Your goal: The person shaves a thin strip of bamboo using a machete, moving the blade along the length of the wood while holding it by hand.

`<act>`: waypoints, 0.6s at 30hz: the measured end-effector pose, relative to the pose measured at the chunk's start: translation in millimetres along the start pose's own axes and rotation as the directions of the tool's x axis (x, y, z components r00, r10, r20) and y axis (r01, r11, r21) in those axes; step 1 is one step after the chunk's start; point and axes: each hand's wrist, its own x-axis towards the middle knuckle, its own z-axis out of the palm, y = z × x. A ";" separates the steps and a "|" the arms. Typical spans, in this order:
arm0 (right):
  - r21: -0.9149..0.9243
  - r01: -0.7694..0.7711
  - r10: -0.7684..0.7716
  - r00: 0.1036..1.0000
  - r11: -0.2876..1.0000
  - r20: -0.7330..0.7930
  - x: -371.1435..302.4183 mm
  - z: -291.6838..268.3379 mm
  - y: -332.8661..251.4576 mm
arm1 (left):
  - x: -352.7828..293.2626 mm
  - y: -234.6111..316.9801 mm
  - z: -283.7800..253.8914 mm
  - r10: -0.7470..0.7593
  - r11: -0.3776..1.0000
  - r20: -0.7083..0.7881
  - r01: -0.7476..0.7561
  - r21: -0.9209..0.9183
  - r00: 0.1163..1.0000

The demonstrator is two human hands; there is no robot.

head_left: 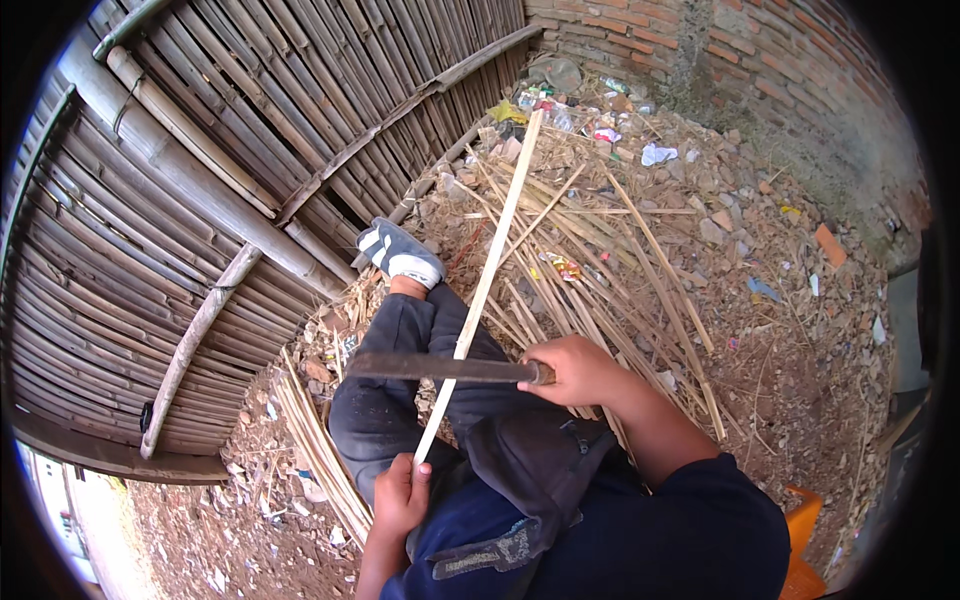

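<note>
Left hand: the left hand (402,492) is closed around the near end of the bamboo strip (487,275), low by the lap.
Strip: the bamboo strip runs from that grip up and away, over the knee, its far tip out over the split-bamboo pile (590,260).
Right hand: the right hand (577,370) is wrapped on the handle of the long knife (430,367), just right of the strip.
Blade: it lies crosswise on the strip, touching it above the left hand.
Advice: I judge a shallow blade angle, cutting away from the holding hand, serves best.
Beyond the strip: shoe (400,252), bamboo fence (200,200), brick wall (720,40).
</note>
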 end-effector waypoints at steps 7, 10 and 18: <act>-0.030 0.027 -0.027 1.000 0.999 -0.002 -4.3 -1.4 6.3 | -0.4 2.7 -4.9 -0.002 1.000 0.008 0.002 0.016 1.000; -0.010 0.016 -0.016 0.999 1.000 -0.037 -4.2 -3.0 8.4 | -2.4 5.8 -6.2 -0.043 0.999 0.017 0.043 -0.004 0.999; 0.020 0.056 -0.057 0.996 0.998 0.070 -2.8 6.6 -1.1 | 1.7 6.9 -1.8 0.023 1.000 -0.002 -0.023 -0.013 1.000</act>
